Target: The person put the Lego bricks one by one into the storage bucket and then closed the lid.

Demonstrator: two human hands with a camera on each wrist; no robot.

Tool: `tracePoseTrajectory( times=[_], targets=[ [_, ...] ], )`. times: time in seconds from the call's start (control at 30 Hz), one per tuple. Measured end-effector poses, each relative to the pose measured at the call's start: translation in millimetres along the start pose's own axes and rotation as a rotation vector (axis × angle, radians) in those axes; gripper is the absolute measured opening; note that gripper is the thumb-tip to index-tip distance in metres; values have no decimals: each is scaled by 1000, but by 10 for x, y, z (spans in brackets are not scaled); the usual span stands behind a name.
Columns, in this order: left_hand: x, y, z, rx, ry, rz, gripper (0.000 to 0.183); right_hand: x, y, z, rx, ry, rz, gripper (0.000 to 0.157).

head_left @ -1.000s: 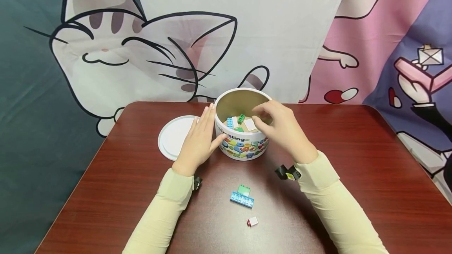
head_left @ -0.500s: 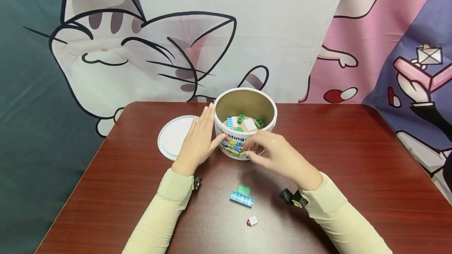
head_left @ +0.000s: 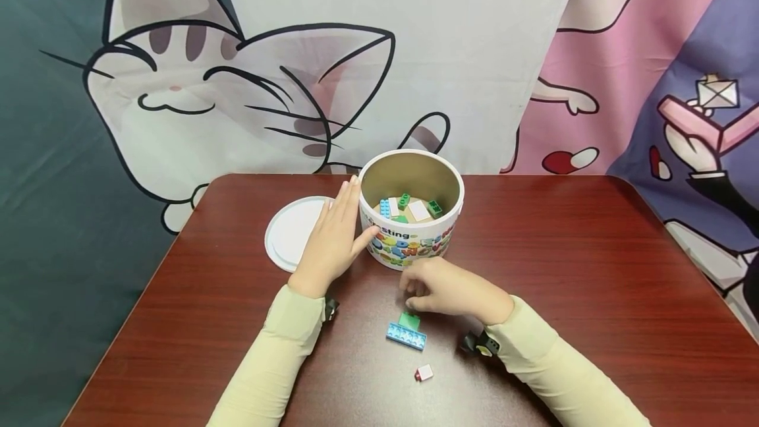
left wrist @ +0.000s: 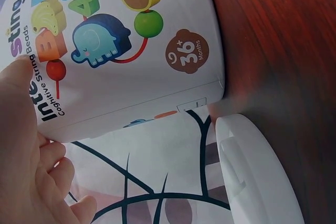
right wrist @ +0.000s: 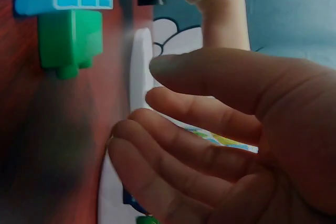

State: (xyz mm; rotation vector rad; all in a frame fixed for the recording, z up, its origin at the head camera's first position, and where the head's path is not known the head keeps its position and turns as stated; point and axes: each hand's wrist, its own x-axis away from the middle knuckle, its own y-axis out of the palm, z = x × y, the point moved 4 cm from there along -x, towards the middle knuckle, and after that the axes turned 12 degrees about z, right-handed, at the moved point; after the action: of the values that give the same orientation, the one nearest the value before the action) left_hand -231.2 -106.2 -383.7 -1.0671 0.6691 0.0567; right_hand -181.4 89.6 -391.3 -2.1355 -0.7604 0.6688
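My left hand (head_left: 329, 242) lies with straight fingers against the left side of a round white bucket (head_left: 409, 247), printed with colourful letters and animals. Over the table in front of the bucket is my right hand (head_left: 453, 287), its fingers loosely bent. The right wrist view shows nothing between that thumb and the fingers (right wrist: 184, 145). Just below its thumb in the head view lie a green toy brick (head_left: 409, 320) and a long light-blue brick (head_left: 406, 336), close together. Nearer to me is a small white and red piece (head_left: 423, 372).
Inside the bucket are several pieces, among them a blue brick (head_left: 385, 208), a green brick (head_left: 435, 208) and a white piece (head_left: 418, 210). A white lid (head_left: 287, 236) lies left of the bucket, partly behind my left hand. Cartoon cloth (head_left: 462, 51) hangs behind the table (head_left: 563, 236).
My right hand has come out of the bucket and down toward me, to just beyond the green and light-blue bricks. The left hand has stayed at the bucket's side.
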Motion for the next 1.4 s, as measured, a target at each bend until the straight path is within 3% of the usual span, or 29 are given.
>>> tracePoseTrajectory(
  times=[0.17, 0.53, 0.97, 1.4],
  targets=[
    [-6, 19, -9, -6, 7, 12, 85, 14, 82, -1, -27, 28, -71, 10],
    [-2, 14, -6, 1, 0, 6, 85, 29, 184, 1, -32, 68, -145, 9],
    [-7, 19, -8, 0, 1, 3, 85, 42, 216, 56, -113, 120, -183, 11],
    [-6, 11, -3, 7, -6, 1, 85, 54, 151, 156, -69, 196, -157, 11]
  ],
)
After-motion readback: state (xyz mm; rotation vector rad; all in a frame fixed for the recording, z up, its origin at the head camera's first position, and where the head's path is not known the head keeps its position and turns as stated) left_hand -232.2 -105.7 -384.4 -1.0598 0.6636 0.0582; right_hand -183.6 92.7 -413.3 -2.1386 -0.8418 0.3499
